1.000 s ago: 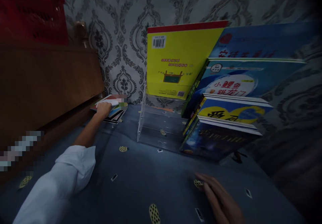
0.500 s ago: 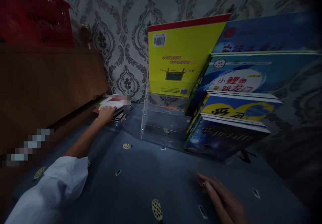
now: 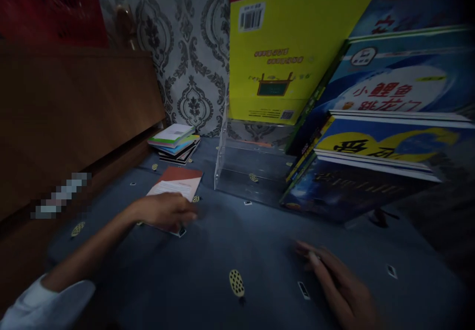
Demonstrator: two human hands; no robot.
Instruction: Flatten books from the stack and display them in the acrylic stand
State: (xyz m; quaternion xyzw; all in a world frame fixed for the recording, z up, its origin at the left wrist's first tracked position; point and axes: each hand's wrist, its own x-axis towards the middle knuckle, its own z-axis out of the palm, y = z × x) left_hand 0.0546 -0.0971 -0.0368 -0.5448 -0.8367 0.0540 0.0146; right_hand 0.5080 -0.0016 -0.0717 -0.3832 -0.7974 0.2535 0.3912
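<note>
My left hand (image 3: pixel 166 211) grips the near part of a thin red-and-white book (image 3: pixel 181 177), which is held low over the cloth. Its thumb and some fingertips are hidden. Behind it, by the wall, lies a small stack of books (image 3: pixel 174 144), with a white-covered one on top. My right hand (image 3: pixel 337 280) is at the lower right above the cloth, holding nothing, its fingers stretched out and slightly blurred. In front of me stands a clear acrylic book rack (image 3: pixel 221 157). Several books lean in its right part, among them a dark blue book (image 3: pixel 341 189) at the front.
A tall yellow book (image 3: pixel 270 58) stands at the back of the rack. Grey-blue patterned cloth (image 3: pixel 208 270) covers the table. On the left is a wooden cabinet (image 3: pixel 74 122) with a red basket (image 3: pixel 55 8) on it. Patterned wallpaper (image 3: pixel 193 72) closes off the back.
My left hand has drawn back from the stack towards me, bringing the red-and-white book along. The view has tilted down and come closer to the rack. My right hand has hardly moved.
</note>
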